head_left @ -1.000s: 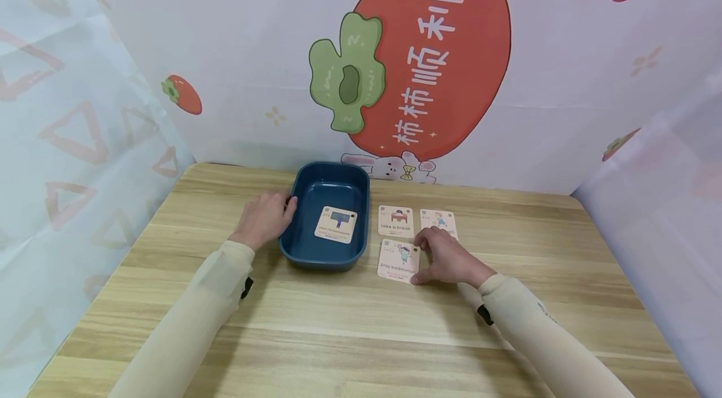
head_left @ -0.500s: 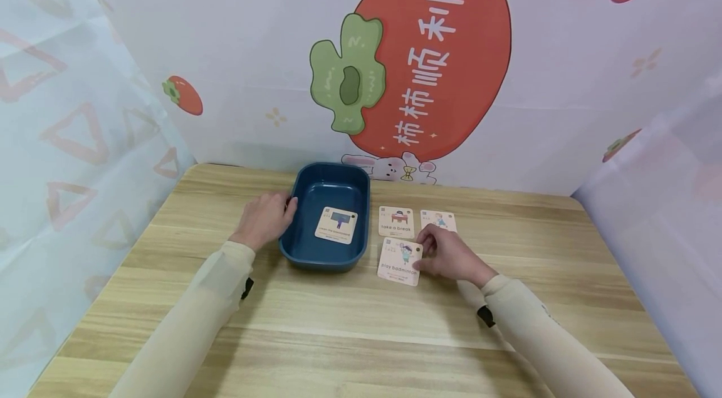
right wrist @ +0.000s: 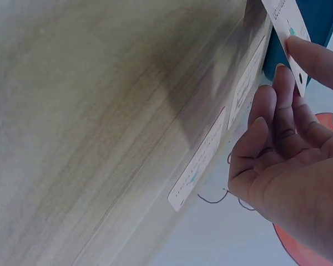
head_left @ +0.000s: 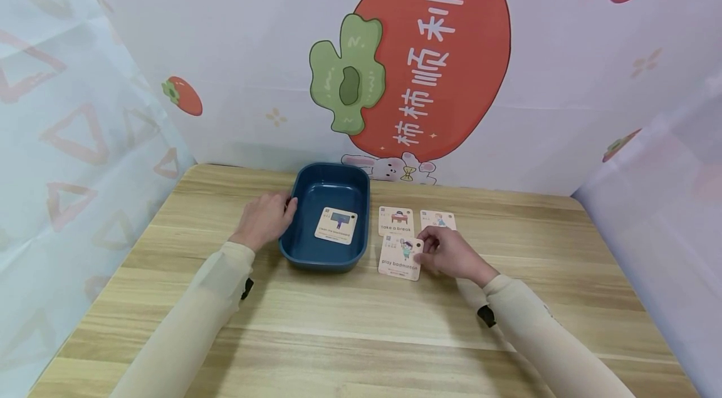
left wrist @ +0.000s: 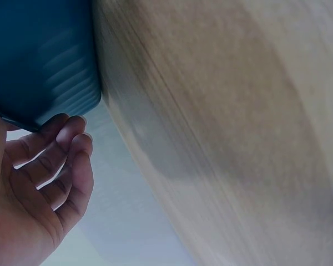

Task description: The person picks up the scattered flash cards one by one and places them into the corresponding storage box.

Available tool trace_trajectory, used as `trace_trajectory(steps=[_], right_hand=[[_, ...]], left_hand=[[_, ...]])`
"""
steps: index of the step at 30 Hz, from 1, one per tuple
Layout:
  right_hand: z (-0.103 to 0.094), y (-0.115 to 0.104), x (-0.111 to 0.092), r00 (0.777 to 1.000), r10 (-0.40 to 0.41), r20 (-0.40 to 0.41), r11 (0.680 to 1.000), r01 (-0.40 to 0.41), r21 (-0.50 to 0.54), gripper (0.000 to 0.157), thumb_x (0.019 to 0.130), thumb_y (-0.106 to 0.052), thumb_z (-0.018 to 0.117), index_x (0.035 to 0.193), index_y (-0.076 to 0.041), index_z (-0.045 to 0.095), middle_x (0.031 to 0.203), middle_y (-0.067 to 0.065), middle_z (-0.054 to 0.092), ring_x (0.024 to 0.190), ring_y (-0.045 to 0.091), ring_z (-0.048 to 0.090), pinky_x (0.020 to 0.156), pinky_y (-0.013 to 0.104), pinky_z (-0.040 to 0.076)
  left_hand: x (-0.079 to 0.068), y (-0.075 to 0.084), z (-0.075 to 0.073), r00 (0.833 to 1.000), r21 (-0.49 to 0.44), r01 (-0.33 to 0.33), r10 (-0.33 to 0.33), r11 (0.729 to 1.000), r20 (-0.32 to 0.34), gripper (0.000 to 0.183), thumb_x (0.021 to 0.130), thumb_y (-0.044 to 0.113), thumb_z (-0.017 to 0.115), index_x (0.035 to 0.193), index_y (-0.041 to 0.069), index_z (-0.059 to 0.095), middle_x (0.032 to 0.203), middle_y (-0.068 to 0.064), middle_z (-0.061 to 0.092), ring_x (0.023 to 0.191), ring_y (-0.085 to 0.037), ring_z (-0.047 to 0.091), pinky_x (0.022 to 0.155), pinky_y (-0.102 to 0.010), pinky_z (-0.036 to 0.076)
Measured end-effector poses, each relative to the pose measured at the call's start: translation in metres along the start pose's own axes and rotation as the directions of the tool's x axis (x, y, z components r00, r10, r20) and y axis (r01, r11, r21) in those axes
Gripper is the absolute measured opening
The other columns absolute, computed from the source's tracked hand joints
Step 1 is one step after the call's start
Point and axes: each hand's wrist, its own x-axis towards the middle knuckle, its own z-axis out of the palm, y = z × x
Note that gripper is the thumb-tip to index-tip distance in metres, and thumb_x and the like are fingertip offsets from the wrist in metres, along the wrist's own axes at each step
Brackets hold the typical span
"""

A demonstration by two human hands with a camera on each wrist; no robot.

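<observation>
Wood-grain surface [head_left: 350, 338], pale fabric-like walls on the far side and both flanks. Nearest: two cream sleeves, left [head_left: 183, 319] and right [head_left: 547, 335], reaching in from the lower edge of the head view; a black piece [head_left: 486, 315] shows under the right cuff.

Right hand [head_left: 448, 254] pinches the "play badminton" card [head_left: 399, 258] by its right edge, thumb on the printed face, fingers behind. Card tilted, its held end clear of the surface; from the head view it overlaps the lower edge of the card beyond it.

Left hand [head_left: 262, 219] at the left side of a blue bin [head_left: 299, 238], fingers curled against the outer wall just under the rim, thumb over the rim. Bin sits upright on the surface. Inside, toward its right side, the "clean the blackboard" card [head_left: 336, 225], face up.

Farther, right of the bin: the "take a break" card [head_left: 396, 220], flat, face up. Beside it a fourth card [head_left: 439, 218], its lower part hidden by the right hand in the head view; wording covered.

Behind, the backdrop [head_left: 254, 28]: large red persimmon print [head_left: 468, 72] with white characters, a rabbit [head_left: 389, 167] below it.
</observation>
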Motion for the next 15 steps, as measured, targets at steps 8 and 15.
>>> trace_trajectory(steps=[8,15], right_hand=[[-0.0030,0.0005,0.0000,0.998,-0.059,0.001,0.998,0.059,-0.013,0.006,0.095,-0.004,0.068,0.100,0.000,0.068,0.084,0.004,0.060,0.077,0.018,0.053,0.065,0.028,0.046],[-0.0050,0.0012,0.0001,0.998,-0.056,0.007,0.998,0.056,-0.036,0.007,0.098,-0.011,0.067,0.094,-0.005,0.068,0.082,0.002,0.061,0.077,0.017,0.053,0.066,0.029,0.045]], left_hand=[[-0.0004,-0.0010,0.0008,1.000,-0.007,-0.004,0.004,1.000,-0.006,0.035,0.107,0.026,0.048,0.076,0.011,0.054,0.062,-0.003,0.049,0.054,-0.021,0.050,0.050,-0.034,0.038],[0.0002,-0.0017,0.0018,1.000,-0.008,-0.007,0.007,1.000,-0.008,0.036,0.107,0.026,0.048,0.076,0.011,0.054,0.063,-0.003,0.049,0.055,-0.021,0.050,0.050,-0.034,0.039]])
